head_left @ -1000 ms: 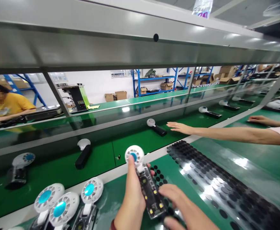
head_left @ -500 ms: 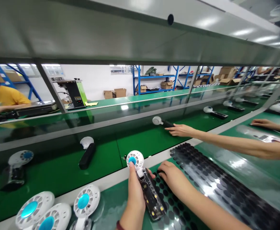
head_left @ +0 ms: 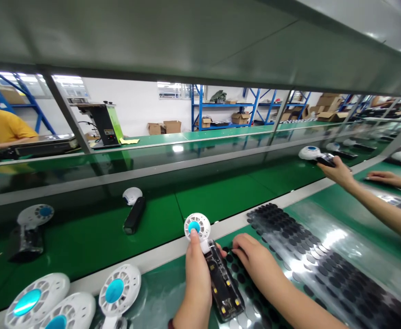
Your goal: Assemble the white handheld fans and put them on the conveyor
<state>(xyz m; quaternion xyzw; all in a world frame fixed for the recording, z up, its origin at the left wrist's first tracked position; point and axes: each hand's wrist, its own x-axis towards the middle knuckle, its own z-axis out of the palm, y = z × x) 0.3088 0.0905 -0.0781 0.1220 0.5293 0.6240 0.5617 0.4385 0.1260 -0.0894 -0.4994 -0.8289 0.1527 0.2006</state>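
The white round-headed fan clasped by the left hand is best held steady, right hand half-curled by black discs, hold unclear

A person's left hand holds a fan with a white head and clear handle, thumb on its blue centre, yellow squares showing inside. Just beside it, the right hand bends its fingers over black discs on the green worktop. At lower left are 3 similar white fan heads. Beyond, left of centre, 2 fans lie on a green belt; farther right, a co-worker's hand grips another fan.
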